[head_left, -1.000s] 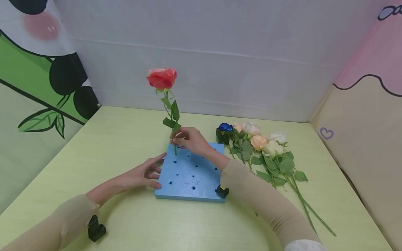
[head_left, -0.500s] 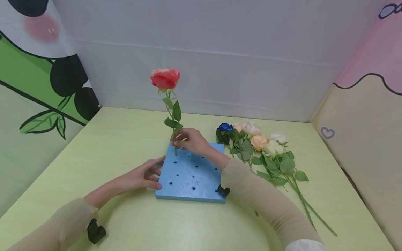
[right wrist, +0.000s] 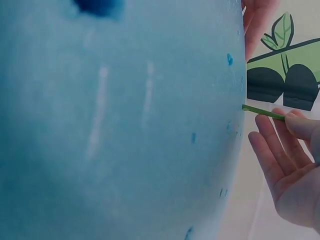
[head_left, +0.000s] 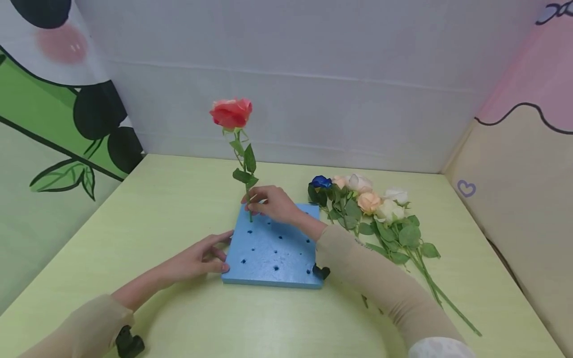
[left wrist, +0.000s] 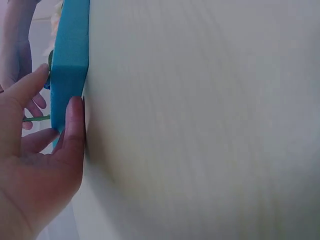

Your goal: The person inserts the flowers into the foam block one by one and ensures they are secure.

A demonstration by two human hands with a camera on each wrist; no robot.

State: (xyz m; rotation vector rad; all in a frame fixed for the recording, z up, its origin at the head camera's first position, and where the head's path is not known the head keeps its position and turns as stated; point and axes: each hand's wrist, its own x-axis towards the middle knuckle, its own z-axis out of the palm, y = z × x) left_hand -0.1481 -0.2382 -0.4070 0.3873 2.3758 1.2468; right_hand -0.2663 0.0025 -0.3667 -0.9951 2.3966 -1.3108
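My right hand (head_left: 275, 205) pinches the green stem of a coral-red rose (head_left: 232, 113) low down, between thumb and fingers. The rose stands nearly upright, leaning slightly left. Its stem end (right wrist: 250, 108) meets the top of a light blue foam board (head_left: 264, 258), by the board's far left part; the right wrist view shows the stem right at the surface. Several small holes dot the board. My left hand (head_left: 197, 259) lies along the board's left edge with fingers spread, fingertips touching its side (left wrist: 67, 90) in the left wrist view.
Right of the board lie several loose roses: a blue one (head_left: 321, 181), a peach one (head_left: 369, 203) and a cream one (head_left: 390, 211), with long stems reaching toward the front right. The pale table (head_left: 179, 199) ends at a white backdrop (head_left: 286, 114).
The rose's bloom swings slightly right, then back left, while its stem end stays at the same spot. My left hand slides a little toward me along the board's edge.
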